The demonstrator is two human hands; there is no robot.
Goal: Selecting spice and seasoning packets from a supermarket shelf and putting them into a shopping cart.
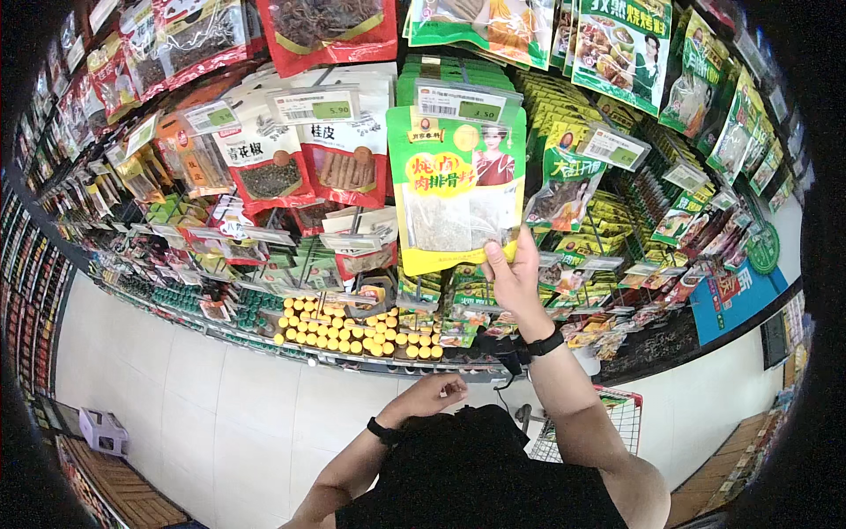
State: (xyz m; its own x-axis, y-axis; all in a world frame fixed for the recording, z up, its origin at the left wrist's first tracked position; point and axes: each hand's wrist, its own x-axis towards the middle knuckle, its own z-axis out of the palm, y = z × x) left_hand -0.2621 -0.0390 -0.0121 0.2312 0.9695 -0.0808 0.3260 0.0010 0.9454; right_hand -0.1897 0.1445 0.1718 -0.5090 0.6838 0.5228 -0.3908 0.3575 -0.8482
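Observation:
My right hand [514,271] grips the lower right corner of a green and yellow spice packet [459,192], thumb on its front. The packet hangs upright below a price tag [469,106] on the rack; whether it is still on its hook cannot be told. Left of it hang white and red packets, one of cinnamon bark sticks [348,165] and one of green peppercorns [261,168]. To the right is a green and yellow packet of dark spice [567,177]. My left hand [441,395] is held low before my body, fingers curled, with nothing visible in it.
Hooks of seasoning packets fill the rack on both sides. Below stand yellow-capped containers [344,334]. A wire shopping cart [621,420] is beside me at the right. A lilac plastic stool [104,431] stands on the tiled floor [258,410] at the left.

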